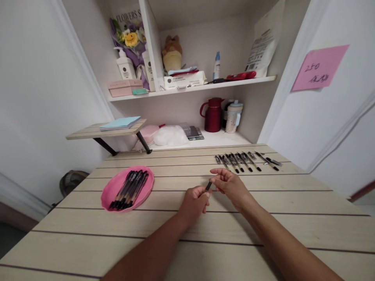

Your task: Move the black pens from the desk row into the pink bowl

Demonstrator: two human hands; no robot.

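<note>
My left hand [193,201] is closed around a black pen [208,185], whose dark end sticks up out of the fist. At that upper end my right hand [231,187] pinches with thumb and fingertips; whether a separate small part is between them is too small to tell. Most of the pen is hidden inside the left hand. Several black pens and caps [238,160] lie in a row on the table beyond my right hand. To the left, a pink tray [107,191] holds a bundle of black-capped pens [130,189].
The slatted wooden table [164,226] runs back to white shelving. A small raised wooden stand [84,132] with blue paper [121,122] is at the back left. On the lower shelf are a red thermos jug [213,115] and a pale cup [233,117].
</note>
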